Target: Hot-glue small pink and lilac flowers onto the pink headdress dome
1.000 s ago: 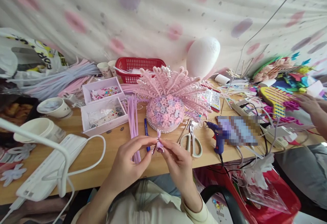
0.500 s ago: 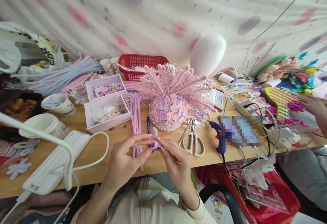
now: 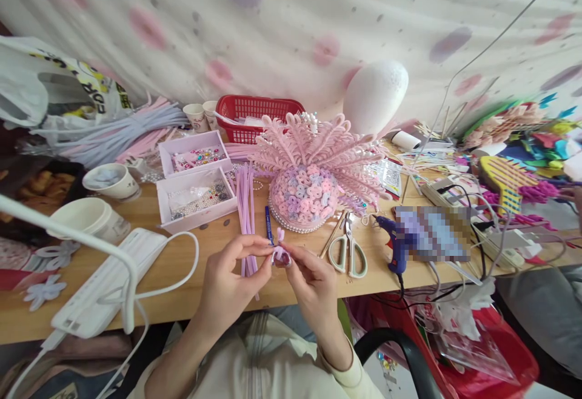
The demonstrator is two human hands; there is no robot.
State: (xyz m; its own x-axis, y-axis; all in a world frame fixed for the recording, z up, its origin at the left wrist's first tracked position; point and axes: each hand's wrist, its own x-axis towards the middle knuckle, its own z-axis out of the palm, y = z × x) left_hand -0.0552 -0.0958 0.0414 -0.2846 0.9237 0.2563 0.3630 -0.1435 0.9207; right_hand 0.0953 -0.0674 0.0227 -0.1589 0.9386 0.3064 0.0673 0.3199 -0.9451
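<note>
Between my fingertips is a small lilac pipe cleaner (image 3: 280, 253), bent into loops. My left hand (image 3: 239, 268) pinches its left side, and my right hand (image 3: 313, 278) pinches it from the right. Just beyond them stands a dome covered in pink, lilac and blue pipe-cleaner flowers (image 3: 304, 197), edged with pearls and topped by pink feathery plumes (image 3: 313, 141). A blue pen (image 3: 269, 224) and a bundle of lilac pipe cleaners (image 3: 247, 223) lie by my left hand. Scissors (image 3: 348, 250) rest to the right of my right hand.
Two white boxes (image 3: 197, 205) of beads and gems sit at left, near paper cups (image 3: 111, 182) and a white power strip (image 3: 109, 284). A red basket (image 3: 259, 108) and white foam egg shape (image 3: 376, 96) stand behind. At right are a blue glue gun (image 3: 395, 244) and cables.
The view has shifted slightly, so the table things appear further right. My fingers have turned the lilac piece a little. The other person's hand at far right has mostly left view.
</note>
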